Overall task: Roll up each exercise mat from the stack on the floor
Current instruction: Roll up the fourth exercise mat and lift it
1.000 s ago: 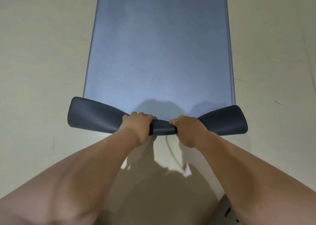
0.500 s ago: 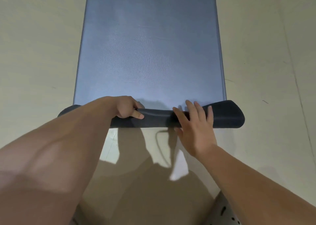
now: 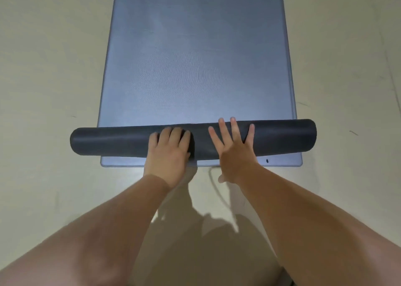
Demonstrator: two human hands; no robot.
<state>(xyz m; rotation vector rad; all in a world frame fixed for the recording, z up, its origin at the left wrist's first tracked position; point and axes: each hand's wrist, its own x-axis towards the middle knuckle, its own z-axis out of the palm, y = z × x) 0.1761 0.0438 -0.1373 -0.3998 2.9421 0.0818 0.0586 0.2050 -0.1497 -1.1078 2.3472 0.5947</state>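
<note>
On the floor (image 3: 43,68): my mat's roll (image 3: 121,141) lies across the stack (image 3: 282,161), just short of its near edge.
Left hand (image 3: 168,153): fingers curled over the roll, gripping it.
Right hand (image 3: 235,153): flat, fingers spread, pressing the roll.

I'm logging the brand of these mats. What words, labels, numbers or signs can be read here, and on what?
None can be read. The dark roll, the flat blue mat and the floor show no print.
A small dark mark on the lower mat is too small to tell.
</note>
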